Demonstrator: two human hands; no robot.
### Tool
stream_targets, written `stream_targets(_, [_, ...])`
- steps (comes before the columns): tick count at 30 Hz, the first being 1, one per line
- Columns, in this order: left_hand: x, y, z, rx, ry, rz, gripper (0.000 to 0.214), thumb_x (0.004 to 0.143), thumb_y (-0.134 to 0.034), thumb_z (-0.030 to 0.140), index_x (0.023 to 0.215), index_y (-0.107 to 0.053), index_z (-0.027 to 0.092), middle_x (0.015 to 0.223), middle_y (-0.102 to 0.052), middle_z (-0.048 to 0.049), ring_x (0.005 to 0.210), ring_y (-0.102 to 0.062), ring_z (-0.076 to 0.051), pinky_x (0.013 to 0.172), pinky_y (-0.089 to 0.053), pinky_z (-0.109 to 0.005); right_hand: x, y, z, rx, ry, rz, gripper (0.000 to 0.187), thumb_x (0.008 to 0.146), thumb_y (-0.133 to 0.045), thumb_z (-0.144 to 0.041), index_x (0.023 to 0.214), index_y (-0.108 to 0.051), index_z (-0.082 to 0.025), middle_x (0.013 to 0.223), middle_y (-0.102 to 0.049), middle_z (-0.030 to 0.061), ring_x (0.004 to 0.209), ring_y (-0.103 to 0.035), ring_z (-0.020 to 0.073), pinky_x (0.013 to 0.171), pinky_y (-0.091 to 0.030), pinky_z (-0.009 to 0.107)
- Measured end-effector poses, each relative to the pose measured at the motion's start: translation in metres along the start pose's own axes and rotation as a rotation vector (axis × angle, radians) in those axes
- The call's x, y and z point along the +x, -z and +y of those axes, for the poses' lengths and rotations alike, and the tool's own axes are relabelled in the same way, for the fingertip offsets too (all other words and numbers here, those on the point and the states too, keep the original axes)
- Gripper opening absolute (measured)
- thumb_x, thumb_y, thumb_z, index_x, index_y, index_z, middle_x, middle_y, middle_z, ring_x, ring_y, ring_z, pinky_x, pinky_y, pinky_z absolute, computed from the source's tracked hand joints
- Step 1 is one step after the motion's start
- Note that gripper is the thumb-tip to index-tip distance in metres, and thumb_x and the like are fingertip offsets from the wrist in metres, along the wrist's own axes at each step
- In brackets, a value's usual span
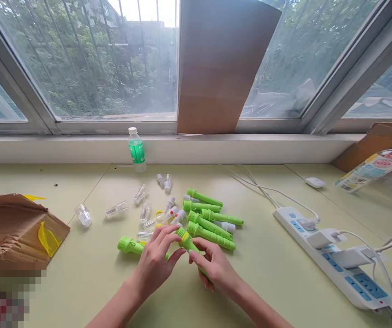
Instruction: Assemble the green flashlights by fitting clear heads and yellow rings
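My right hand [214,264] is closed around the body of a green plastic tube [186,240], which tilts with its threaded end up and away from me. A yellow ring sits near that threaded end. My left hand [158,250] has its fingers and thumb about the same end; what lies under the fingertips is partly hidden. Behind my left wrist another green tube [130,246] lies on the table, partly covered by the hand. More green tubes [213,234] lie in a group just beyond my right hand. Clear ribbed plastic pieces [144,213] are scattered beyond my left hand.
A cardboard box [18,228] with yellow plastic scraps is on the left. A green-labelled bottle [136,150] stands by the windowsill. On the right are a white power strip [332,259] with plugs and cables, a small white device [315,182] and a larger bottle [373,167].
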State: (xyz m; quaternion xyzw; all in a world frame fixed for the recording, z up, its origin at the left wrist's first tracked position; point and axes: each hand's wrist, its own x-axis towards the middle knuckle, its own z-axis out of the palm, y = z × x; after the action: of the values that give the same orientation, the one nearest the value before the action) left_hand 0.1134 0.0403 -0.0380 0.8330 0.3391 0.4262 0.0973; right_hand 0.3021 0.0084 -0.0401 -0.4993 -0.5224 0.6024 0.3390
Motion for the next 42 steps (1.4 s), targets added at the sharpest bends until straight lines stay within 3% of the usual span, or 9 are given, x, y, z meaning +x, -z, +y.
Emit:
stream_targets(3, [0.001, 0.001, 0.001, -0.015, 0.012, -0.029, 0.018, 0.085, -0.059, 0.015, 0.1, -0.053, 0.022, 0.116, -0.062, -0.0102, 0.106, -0.06, -0.023, 0.086, -0.054, -0.04, -0.001, -0.001, 0.001, 0.023, 0.006, 0.017, 0.033, 0.079, -0.066, -0.044, 0.098, -0.049, -0.023, 0.101, -0.06, 0.0011, 0.032, -0.04, 0.0008, 0.028, -0.03, 0.019])
stream_targets(10, [0.003, 0.006, -0.001, 0.061, -0.02, 0.081, 0.02, 0.082, -0.067, 0.026, 0.084, -0.048, 0.021, 0.11, -0.064, -0.0102, 0.101, -0.062, -0.024, 0.078, -0.055, -0.036, 0.0, 0.0, -0.005, -0.027, 0.123, -0.024, 0.034, 0.089, -0.051, -0.052, 0.092, -0.057, -0.019, 0.077, -0.056, -0.001, 0.047, -0.05, 0.0077, 0.041, -0.038, 0.02])
stream_targets(18, [0.007, 0.021, -0.012, 0.182, -0.031, 0.152, 0.022, 0.084, -0.061, 0.015, 0.103, -0.051, 0.019, 0.114, -0.063, -0.0117, 0.107, -0.059, -0.024, 0.084, -0.054, -0.038, 0.002, 0.002, -0.002, 0.052, 0.135, -0.005, 0.042, 0.093, -0.04, -0.057, 0.083, -0.052, -0.018, 0.078, -0.055, 0.0002, 0.047, -0.05, 0.0077, 0.04, -0.036, 0.021])
stream_targets(25, [0.004, 0.03, -0.029, 0.283, -0.016, 0.16, 0.009, 0.085, -0.055, 0.012, 0.088, -0.053, 0.02, 0.108, -0.066, -0.0083, 0.1, -0.063, -0.022, 0.077, -0.055, -0.034, 0.002, 0.002, 0.001, 0.058, 0.117, 0.007, 0.043, 0.093, -0.038, -0.058, 0.083, -0.05, -0.018, 0.079, -0.056, 0.0004, 0.045, -0.049, 0.007, 0.037, -0.033, 0.021])
stream_targets(27, [0.004, 0.03, -0.029, 0.272, -0.005, 0.165, 0.015, 0.085, -0.055, 0.011, 0.098, -0.054, 0.02, 0.113, -0.064, -0.0101, 0.105, -0.061, -0.023, 0.081, -0.055, -0.036, 0.002, 0.002, 0.002, 0.058, 0.11, 0.011, 0.043, 0.092, -0.038, -0.059, 0.085, -0.051, -0.018, 0.081, -0.057, 0.001, 0.044, -0.048, 0.007, 0.037, -0.033, 0.021])
stream_targets(30, [0.007, 0.03, -0.026, 0.257, 0.012, 0.173, 0.05, 0.084, -0.058, 0.013, 0.131, -0.04, 0.017, 0.131, -0.053, -0.0163, 0.124, -0.05, -0.027, 0.095, -0.05, -0.044, 0.003, 0.002, 0.003, 0.061, 0.11, 0.015, 0.043, 0.092, -0.038, -0.059, 0.091, -0.052, -0.018, 0.082, -0.058, 0.0016, 0.043, -0.048, 0.0067, 0.036, -0.032, 0.021])
stream_targets(34, [0.01, 0.029, -0.021, 0.336, 0.001, 0.108, 0.068, 0.084, -0.061, 0.02, 0.142, -0.026, 0.017, 0.147, -0.034, -0.0194, 0.137, -0.032, -0.033, 0.104, -0.04, -0.053, 0.003, 0.001, 0.004, 0.064, 0.114, 0.014, 0.042, 0.092, -0.038, -0.058, 0.089, -0.052, -0.018, 0.081, -0.058, 0.0013, 0.043, -0.047, 0.0063, 0.035, -0.032, 0.02])
stream_targets(38, [0.008, 0.022, -0.019, 0.472, -0.002, -0.014, 0.048, 0.084, -0.061, 0.027, 0.129, -0.047, 0.021, 0.15, -0.029, -0.0169, 0.139, -0.025, -0.037, 0.106, -0.033, -0.059, 0.003, 0.001, 0.003, 0.063, 0.116, 0.021, 0.042, 0.092, -0.038, -0.058, 0.087, -0.05, -0.018, 0.08, -0.057, 0.0006, 0.042, -0.047, 0.0062, 0.035, -0.032, 0.02])
stream_targets(42, [0.002, 0.009, -0.019, 0.521, -0.021, -0.134, 0.026, 0.083, -0.062, 0.029, 0.108, -0.06, 0.022, 0.144, -0.04, -0.016, 0.136, -0.031, -0.038, 0.105, -0.028, -0.065, 0.003, 0.001, 0.002, 0.054, 0.119, 0.019, 0.041, 0.093, -0.038, -0.057, 0.084, -0.048, -0.019, 0.08, -0.057, 0.0004, 0.042, -0.047, 0.0057, 0.035, -0.031, 0.02])
